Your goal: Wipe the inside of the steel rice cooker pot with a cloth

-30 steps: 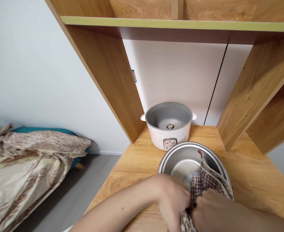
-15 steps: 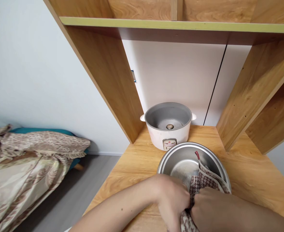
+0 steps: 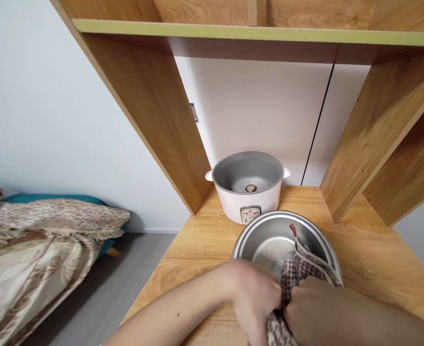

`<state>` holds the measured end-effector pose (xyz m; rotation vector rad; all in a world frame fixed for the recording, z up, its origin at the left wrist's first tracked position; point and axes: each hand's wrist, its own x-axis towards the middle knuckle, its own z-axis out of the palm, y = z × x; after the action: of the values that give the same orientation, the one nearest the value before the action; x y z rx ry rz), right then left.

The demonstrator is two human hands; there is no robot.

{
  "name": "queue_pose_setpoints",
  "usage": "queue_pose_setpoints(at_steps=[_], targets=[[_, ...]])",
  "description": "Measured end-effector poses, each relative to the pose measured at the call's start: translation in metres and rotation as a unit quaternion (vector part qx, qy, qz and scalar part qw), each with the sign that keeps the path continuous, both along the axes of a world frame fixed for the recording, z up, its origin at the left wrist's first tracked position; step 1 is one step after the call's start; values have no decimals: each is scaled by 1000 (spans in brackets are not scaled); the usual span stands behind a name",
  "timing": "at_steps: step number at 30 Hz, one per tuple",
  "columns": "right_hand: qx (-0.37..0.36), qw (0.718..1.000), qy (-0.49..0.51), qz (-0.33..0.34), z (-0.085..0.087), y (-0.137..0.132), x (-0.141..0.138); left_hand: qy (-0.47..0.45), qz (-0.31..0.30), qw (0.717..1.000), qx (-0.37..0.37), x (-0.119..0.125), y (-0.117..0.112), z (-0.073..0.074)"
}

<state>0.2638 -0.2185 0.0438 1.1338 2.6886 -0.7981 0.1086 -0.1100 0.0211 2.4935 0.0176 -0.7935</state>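
Note:
Both hands grip a brown-and-white houndstooth cloth (image 3: 311,268) with a small red tag, bunched between them over the near rim of a round metal inner pot (image 3: 269,240). My left hand (image 3: 257,295) is closed on the cloth from the left. Close against it on the right, my right hand (image 3: 307,307) is closed on the cloth too; its fingertips are hidden. Part of the cloth hangs inside the pot and part comes out below my hands. Behind the pot stands a white rice cooker body (image 3: 230,204), lidless, its heating base and central knob showing.
The pot and cooker stand on a wooden desk (image 3: 183,254). Wooden uprights rise left (image 3: 154,105) and right (image 3: 363,139), under a shelf with a yellow-green edge (image 3: 215,30). At left, beyond the desk, a patterned cloth (image 3: 53,230) covers a teal piece of furniture.
The whole view has shifted slightly, so things sit a little further left. Both hands keep their grip on the cloth, with hardly any movement against the pot.

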Motion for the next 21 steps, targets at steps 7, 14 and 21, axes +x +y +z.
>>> queue_pose_setpoints(at_steps=[7,14,21], targets=[[-75,978,-177,77,27,15,0,22,-19,999,13,2,-1,10],[0,987,-141,76,24,8,-1,53,-5,999,1,4,-1,6],[1,988,-139,60,22,1,-5,38,-18,999,8,2,1,0]])
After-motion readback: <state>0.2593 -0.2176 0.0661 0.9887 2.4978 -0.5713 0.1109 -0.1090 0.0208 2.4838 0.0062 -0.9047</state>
